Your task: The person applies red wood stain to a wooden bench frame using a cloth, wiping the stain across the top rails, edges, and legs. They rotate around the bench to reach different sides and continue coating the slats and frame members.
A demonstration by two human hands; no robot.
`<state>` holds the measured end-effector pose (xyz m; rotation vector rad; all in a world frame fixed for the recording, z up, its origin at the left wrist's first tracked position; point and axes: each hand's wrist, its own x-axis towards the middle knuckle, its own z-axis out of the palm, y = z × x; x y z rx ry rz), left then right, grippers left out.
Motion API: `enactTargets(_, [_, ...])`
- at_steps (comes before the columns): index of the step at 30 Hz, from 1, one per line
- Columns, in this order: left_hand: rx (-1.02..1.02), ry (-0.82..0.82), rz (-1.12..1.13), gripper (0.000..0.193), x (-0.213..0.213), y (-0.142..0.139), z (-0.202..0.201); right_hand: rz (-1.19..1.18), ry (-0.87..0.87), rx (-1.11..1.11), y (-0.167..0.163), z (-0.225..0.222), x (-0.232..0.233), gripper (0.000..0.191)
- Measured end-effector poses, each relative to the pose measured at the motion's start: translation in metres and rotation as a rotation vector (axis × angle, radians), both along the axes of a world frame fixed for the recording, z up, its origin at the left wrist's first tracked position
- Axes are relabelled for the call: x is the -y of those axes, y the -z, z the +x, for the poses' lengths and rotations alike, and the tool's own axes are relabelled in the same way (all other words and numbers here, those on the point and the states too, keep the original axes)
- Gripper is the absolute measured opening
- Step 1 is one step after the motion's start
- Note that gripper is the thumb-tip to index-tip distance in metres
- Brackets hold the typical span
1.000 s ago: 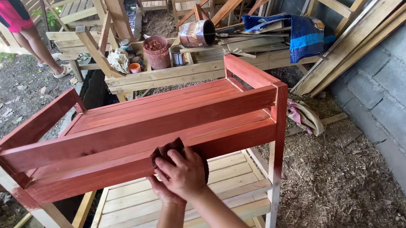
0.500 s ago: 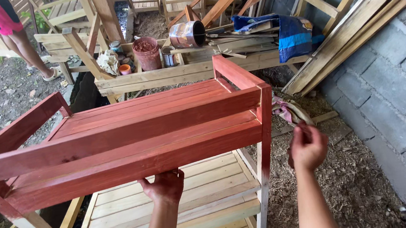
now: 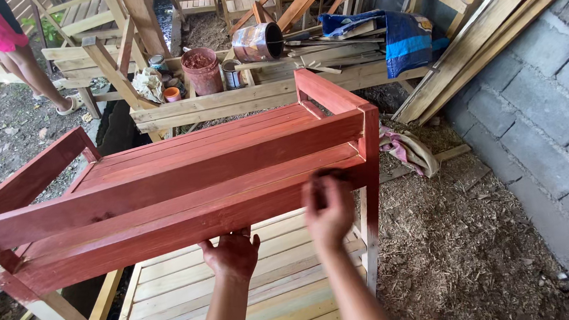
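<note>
Staining the upper shelf of a slatted wooden rack

Since a moment ago the right hand [image 3: 328, 207] has come back from out at the right to the near rail of the rack [image 3: 183, 182], a dark rag [image 3: 330, 175] bunched in its grip and blurred with motion — the wiping looks under way again at the right end. The left hand [image 3: 232, 254] has stayed under that rail, fingers curled up against it, holding nothing else. The top tier is rough-sawn slats, stained reddish brown, matte and streaky; the lower shelf [image 3: 241, 294] and legs are pale bare wood. Far behind, a rusty-red bucket [image 3: 202, 71] and 1 metal can [image 3: 258, 42] sit among planks.
</note>
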<state>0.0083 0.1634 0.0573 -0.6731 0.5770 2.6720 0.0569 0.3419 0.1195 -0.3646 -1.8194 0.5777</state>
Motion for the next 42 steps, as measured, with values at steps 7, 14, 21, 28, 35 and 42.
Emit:
enactTargets(7, [-0.299,0.028,0.320,0.085,0.008,0.052,-0.023,0.219,-0.388,0.176,-0.015,-0.007,0.102,0.023])
enactTargets(14, [0.037,-0.005,0.081,0.075,-0.002,0.009,0.000,0.277,-0.081,0.014,0.014,0.011,-0.032,0.024])
enactTargets(21, [0.016,-0.004,0.154,0.081,-0.005,0.003,0.020,-0.396,0.101,-0.162,0.055,0.027,-0.138,0.030])
enactTargets(28, [0.022,-0.401,0.134,0.091,0.104,0.032,0.019,-0.355,0.004,-0.293,0.060,0.032,-0.130,0.027])
enactTargets(35, [-0.051,-0.442,0.196,0.092,0.155,0.040,-0.008,-0.148,-0.072,-0.065,0.044,-0.001,-0.036,0.026])
enactTargets(42, [-0.058,-0.259,0.192,0.100,0.145,0.035,-0.004,-0.042,-0.038,0.034,0.029,-0.017,0.092,0.033])
